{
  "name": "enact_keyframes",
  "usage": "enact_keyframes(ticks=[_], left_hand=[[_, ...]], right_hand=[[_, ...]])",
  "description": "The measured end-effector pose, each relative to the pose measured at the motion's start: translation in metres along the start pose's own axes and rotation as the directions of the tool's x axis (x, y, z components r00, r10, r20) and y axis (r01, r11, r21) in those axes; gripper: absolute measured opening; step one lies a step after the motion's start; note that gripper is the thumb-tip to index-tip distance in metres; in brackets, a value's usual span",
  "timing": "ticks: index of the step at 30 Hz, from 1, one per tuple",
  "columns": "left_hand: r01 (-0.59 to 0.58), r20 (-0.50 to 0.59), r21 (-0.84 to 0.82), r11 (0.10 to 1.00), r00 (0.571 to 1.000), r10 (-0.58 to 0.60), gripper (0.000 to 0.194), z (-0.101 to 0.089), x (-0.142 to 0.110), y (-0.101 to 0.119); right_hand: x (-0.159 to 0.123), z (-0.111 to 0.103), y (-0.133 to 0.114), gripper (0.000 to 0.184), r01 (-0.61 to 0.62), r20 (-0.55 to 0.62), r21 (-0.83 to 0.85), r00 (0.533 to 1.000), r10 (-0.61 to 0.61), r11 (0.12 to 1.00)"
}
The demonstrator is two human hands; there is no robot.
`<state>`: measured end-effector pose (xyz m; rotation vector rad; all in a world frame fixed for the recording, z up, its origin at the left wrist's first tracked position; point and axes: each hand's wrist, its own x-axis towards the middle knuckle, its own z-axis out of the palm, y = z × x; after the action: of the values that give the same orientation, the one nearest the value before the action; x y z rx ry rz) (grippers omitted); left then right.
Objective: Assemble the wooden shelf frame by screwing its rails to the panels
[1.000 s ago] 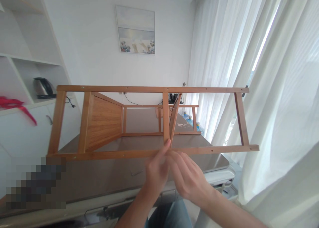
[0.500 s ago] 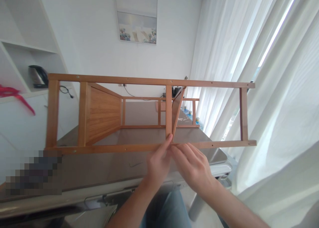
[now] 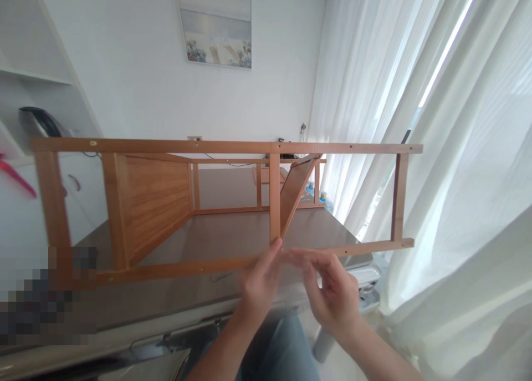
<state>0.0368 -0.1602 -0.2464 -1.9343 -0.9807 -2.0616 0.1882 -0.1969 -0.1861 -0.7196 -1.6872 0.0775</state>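
A wooden shelf frame (image 3: pixel 233 146), with rails and crossbars of orange-brown wood, lies on its side on the table. A panel of slats (image 3: pixel 160 203) spans its left part. Near the middle crossbar (image 3: pixel 275 192), a loose-looking board (image 3: pixel 299 187) leans at a slant inside the frame. My left hand (image 3: pixel 261 281) grips the lower near rail at the foot of that crossbar, its thumb up against the wood. Just right of it, my right hand (image 3: pixel 332 286) has its fingers bent and the thumb apart, fingertips at the rail; nothing shows in it.
The brown table (image 3: pixel 233 231) extends beneath and behind the frame. An L-shaped hex key (image 3: pixel 220 277) lies near its front edge. White curtains (image 3: pixel 357 92) hang at the right. A kettle (image 3: pixel 41 120) stands on a shelf at the left. Pixelation hides something at lower left.
My right hand has loosened from a pinch, thumb now apart. The slanted board leans further over to the right. The frame's left end appears nearer and lower, and the view has shifted.
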Motion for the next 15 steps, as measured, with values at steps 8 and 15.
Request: enact_keyframes(ticks=[8, 15], left_hand=[[-0.136, 0.056, 0.194, 0.971, 0.99, 0.127, 0.064, 0.0, -0.022, -0.004], [-0.144, 0.035, 0.158, 0.977, 0.989, 0.141, 0.061, 0.004, -0.017, 0.005]], right_hand=[[0.054, -0.038, 0.015, 0.029, -0.355, 0.046, -0.266, 0.924, 0.379, 0.896], [0.086, -0.028, 0.017, 0.046, -0.327, 0.215, -0.351, 0.884, 0.415, 0.877]])
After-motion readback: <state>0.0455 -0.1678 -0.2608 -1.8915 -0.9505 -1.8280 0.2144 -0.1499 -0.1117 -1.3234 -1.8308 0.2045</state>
